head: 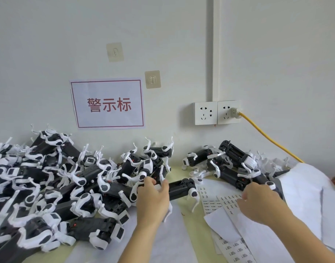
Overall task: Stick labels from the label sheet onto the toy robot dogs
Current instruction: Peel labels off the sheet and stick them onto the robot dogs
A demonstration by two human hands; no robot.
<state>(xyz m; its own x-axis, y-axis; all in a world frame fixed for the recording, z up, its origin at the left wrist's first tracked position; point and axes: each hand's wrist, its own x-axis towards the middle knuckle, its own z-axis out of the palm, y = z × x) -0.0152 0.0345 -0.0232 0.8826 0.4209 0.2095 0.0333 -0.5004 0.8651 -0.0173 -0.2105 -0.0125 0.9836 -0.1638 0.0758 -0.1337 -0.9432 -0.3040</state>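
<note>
Left hand is gripping a toy robot dog, fingers curled round it, mid-tabletop; right hand is resting curled fingertips on the label sheet toward the right edge; whether pinching, cannot tell

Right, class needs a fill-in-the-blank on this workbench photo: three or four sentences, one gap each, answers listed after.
1. The left hand holds a toy robot ____.
2. The right hand reaches down to the ____ sheet.
3. The cable plugged into the wall socket is ____ in colour.
4. The bigger pile of toy dogs lies to the person's ____.

Answers: dog; label; yellow; left
</note>
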